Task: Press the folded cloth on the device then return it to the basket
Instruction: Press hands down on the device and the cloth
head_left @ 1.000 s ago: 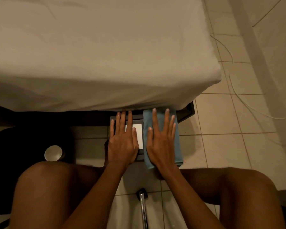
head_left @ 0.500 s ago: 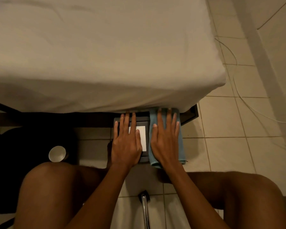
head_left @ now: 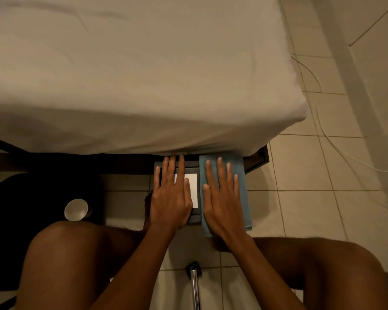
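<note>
Hands lying flat, side by side, palms down, near the middle of the view. Left hand [head_left: 169, 198] resting on the dark flat device [head_left: 194, 217], fingers straight and slightly apart, clamping on nothing, thumb lying over the white rectangle [head_left: 193, 191] on the device top. Two fingertips of this hand reaching the hanging edge of the white sheet [head_left: 143, 74]. Right hand [head_left: 224, 204] pressing flat on the folded blue cloth [head_left: 242, 189], fingers stretched and a little spread, not gripping. Cloth lying as a long strip running from near to far, just to the right of the white rectangle, its left edge touching the device; whether resting fully on the device or partly beside it, hard to tell. Far end of the cloth reaching under the sheet edge.

Bed filling the far half of the view, its dark wooden frame [head_left: 259, 158] showing at the right corner. Tiled floor [head_left: 300, 198] on the right, with a thin pale cable [head_left: 318, 121] curving over it. On the left, in dark shadow, a small white cup [head_left: 75, 209] standing near the left knee. Between the knees, at the near edge, a shiny metal tube [head_left: 195, 287].
</note>
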A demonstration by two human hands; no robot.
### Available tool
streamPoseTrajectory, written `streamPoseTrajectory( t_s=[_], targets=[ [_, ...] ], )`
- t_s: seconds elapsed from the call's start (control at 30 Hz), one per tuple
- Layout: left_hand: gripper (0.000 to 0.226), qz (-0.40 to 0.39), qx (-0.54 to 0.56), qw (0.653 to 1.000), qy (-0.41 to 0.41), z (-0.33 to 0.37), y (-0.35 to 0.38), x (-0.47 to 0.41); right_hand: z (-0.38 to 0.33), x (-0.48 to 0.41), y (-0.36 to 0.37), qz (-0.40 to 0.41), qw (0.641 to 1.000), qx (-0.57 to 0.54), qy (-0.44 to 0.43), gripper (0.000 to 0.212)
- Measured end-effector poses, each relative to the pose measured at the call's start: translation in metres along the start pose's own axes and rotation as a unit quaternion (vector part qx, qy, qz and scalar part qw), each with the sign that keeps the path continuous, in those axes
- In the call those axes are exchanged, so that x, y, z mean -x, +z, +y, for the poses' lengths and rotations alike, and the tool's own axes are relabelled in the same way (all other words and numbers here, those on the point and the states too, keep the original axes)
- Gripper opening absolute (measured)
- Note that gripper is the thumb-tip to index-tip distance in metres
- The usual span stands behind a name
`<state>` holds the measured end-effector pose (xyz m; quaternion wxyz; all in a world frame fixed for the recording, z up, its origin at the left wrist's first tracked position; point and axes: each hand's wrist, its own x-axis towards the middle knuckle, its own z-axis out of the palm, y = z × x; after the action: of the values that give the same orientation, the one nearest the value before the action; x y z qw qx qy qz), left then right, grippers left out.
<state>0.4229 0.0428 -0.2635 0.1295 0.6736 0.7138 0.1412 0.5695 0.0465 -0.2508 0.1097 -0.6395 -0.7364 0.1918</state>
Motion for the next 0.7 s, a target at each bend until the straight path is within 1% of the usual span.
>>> streamPoseTrajectory(
  t_s=[0.1, 0.23, 0.4, 0.57, 0.63, 0.7],
  targets=[
    [0.059, 0.0, -0.009, 1.0, 0.001, 0.0, 0.0, 0.0, 0.002, 0.009, 0.001, -0.007, 1.0, -0.002, -0.015, 0.058],
    [0.058, 0.007, -0.009, 1.0, 0.002, 0.001, 0.0, 0.0, -0.003, -0.017, -0.005, 0.003, 1.0, -0.002, 0.011, 0.056],
    [0.058, 0.001, -0.01, 1.0, 0.002, 0.0, -0.001, 0.0, -0.008, 0.027, 0.003, 0.008, 1.0, 0.002, 0.022, 0.058],
    [0.059, -0.001, -0.009, 1.0, -0.004, 0.001, -0.002, -0.002, -0.007, -0.019, -0.003, 0.013, 0.999, -0.008, 0.032, 0.056],
    [0.059, -0.002, -0.006, 1.0, -0.003, 0.002, -0.002, -0.002, -0.008, -0.007, -0.002, 0.021, 0.999, -0.011, 0.035, 0.056],
    [0.059, -0.001, -0.009, 1.0, 0.001, 0.0, -0.002, 0.0, -0.011, 0.019, 0.002, 0.005, 0.999, -0.003, 0.032, 0.057]
  ],
)
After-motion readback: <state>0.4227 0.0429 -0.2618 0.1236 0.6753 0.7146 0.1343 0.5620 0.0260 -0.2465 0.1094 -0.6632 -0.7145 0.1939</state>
